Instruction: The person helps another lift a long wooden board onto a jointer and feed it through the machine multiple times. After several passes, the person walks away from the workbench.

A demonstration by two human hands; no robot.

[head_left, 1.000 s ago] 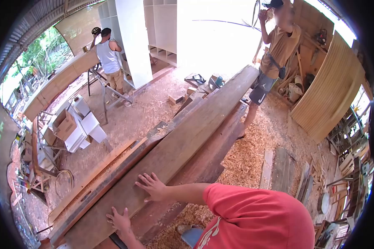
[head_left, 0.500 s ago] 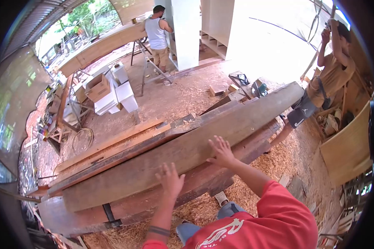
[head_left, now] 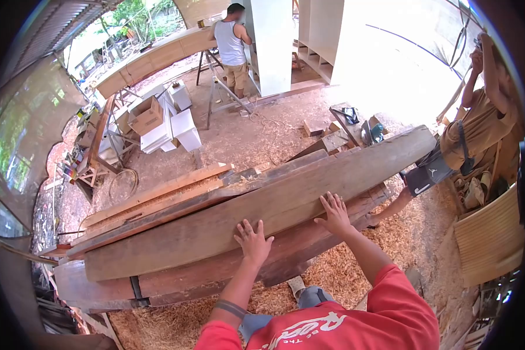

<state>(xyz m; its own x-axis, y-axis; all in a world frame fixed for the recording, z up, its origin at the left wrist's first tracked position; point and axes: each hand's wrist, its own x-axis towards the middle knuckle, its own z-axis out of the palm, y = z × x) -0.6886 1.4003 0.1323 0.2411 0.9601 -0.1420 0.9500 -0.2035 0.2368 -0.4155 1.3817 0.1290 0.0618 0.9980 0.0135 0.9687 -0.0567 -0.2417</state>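
Note:
A long, weathered grey-brown plank [head_left: 175, 248] runs diagonally across the view, lying on top of a reddish-brown timber [head_left: 210, 281]. My left hand [head_left: 254, 242] rests near the plank's close edge, fingers spread and palm down. Further right along that same edge lies my right hand [head_left: 336, 217], also flat with its fingers apart. Neither hand grips anything. A dark strap-like band [head_left: 136, 287] crosses the lower timber at the left.
Behind the plank lie narrower boards [head_left: 157, 201] with shavings. A power tool [head_left: 374, 131] sits near the far end, where a person [head_left: 478, 122] stands with raised arms. Another person [head_left: 232, 46] works by white cabinets [head_left: 274, 46]. Wood shavings [head_left: 356, 271] cover the ground.
The view has shifted, so the background sits further right. Both my hands are slightly further right along the plank, still flat and spread.

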